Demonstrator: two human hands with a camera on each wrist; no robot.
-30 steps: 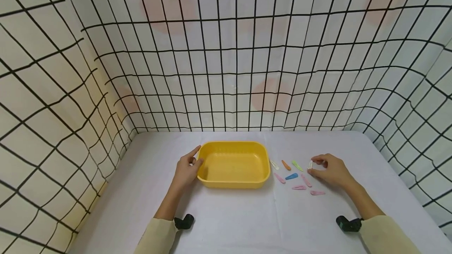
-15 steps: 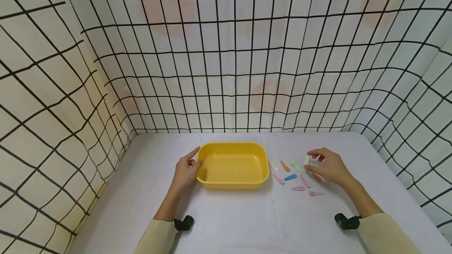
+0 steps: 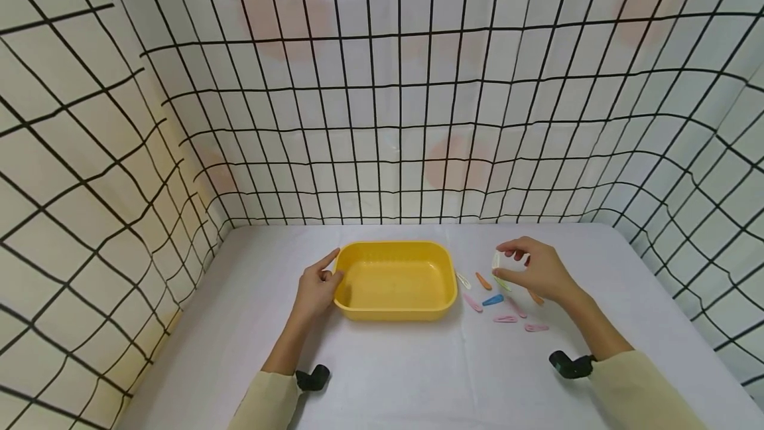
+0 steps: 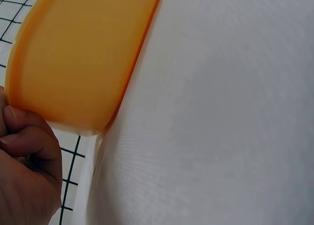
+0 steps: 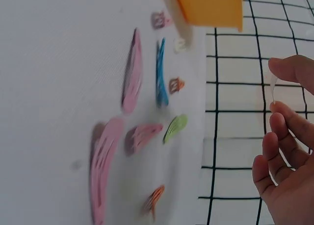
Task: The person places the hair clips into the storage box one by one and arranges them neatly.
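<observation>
My left hand (image 3: 316, 289) holds the left end of a yellow plastic tray (image 3: 394, 315), with its thumb at the rim and other fingers along the outer side. In the left wrist view, curled fingers (image 4: 32, 137) touch the tray's corner. Raised over the table, my right hand (image 3: 540, 272) pinches a white snap hair clip (image 3: 496, 261) between thumb and forefinger; the right wrist view has this clip (image 5: 273, 88) nearly edge-on. Below it lie a green clip (image 3: 503, 284), a blue clip (image 3: 493, 300) and several pink clips (image 3: 505, 318).
Another white clip (image 3: 463, 280) lies beside the tray's right side, near an orange clip (image 3: 483, 281). A second orange clip (image 3: 535, 296) is under the right hand. White cloth covers the table (image 3: 394, 377); black grid netting (image 3: 382, 105) stands behind and at both sides.
My right hand has lifted the white clip off the table and carried it leftward, toward the tray. The orange clip beneath that hand has come into sight. My left hand stays at the tray.
</observation>
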